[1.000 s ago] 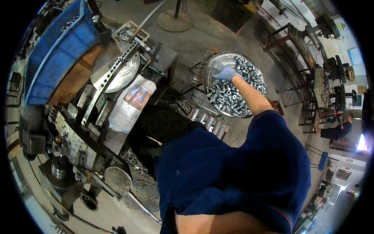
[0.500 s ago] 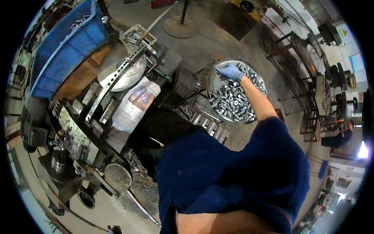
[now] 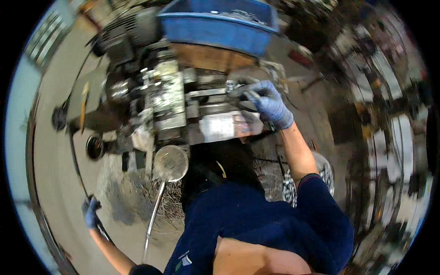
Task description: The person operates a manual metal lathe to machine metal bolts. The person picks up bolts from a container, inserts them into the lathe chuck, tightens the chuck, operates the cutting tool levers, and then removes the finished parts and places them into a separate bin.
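Head view: a small metal cylinder is seen by the right end of a flat bar running left-to-right, just left of the nearer right hand, whose curled fingers' hold cannot be told; a dark lever is gripped by the left hand, well apart.

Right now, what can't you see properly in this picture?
Right hand, head view: blurred gloved fingers hide whether it grips anything.
Left hand, head view: too small and blurred to tell its grip.
Round metal basin, head view: partly hidden by the right forearm and dark blue sleeve.
Bits in the blue bin, head view: too small and blurred to identify.
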Demonstrator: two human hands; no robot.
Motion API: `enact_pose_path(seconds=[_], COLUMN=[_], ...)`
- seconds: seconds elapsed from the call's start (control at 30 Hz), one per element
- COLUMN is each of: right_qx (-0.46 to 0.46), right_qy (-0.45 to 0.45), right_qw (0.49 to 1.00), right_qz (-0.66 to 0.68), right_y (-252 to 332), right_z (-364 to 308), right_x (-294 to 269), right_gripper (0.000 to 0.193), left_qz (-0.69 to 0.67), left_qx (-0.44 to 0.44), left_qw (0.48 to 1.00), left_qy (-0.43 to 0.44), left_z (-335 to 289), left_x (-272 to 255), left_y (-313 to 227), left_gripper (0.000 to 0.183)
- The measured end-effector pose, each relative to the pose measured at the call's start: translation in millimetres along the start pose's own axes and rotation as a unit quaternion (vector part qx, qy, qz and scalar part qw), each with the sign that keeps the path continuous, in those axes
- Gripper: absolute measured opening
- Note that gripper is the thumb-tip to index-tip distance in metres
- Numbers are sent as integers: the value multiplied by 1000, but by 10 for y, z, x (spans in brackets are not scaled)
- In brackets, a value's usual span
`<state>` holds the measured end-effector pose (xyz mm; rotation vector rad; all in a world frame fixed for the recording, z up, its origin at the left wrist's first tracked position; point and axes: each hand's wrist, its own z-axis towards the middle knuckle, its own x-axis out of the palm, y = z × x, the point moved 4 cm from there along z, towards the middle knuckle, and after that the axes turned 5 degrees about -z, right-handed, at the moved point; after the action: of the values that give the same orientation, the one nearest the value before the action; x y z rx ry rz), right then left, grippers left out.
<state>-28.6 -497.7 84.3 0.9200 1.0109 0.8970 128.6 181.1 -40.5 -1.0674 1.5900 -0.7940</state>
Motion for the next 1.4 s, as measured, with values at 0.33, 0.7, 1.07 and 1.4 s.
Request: enact_pose_path(seconds=[0.33, 0.7, 1.07, 1.4], right_qx=[-212, -128, -138, -182], right_qy=[253, 269, 238, 233], right_qw=[756, 754, 804, 777], right_qz=[-566, -586, -527, -556], right_y=[643, 232, 192, 118], right_z=[1615, 1891, 2019, 1866], right_x=[2126, 2429, 2502, 2457], right_gripper=[51, 50, 61, 61], left_qz=[72, 65, 331, 316], left_qx=[-25, 3, 55, 30], left_qw=[996, 995, 928, 928], left_qy=[-38, -79, -164, -193], left_z=[-677, -712, -712, -744], left_x=[-189, -169, -138, -61], left_y=[275, 435, 214, 197], left_gripper=[42, 37, 33, 33])
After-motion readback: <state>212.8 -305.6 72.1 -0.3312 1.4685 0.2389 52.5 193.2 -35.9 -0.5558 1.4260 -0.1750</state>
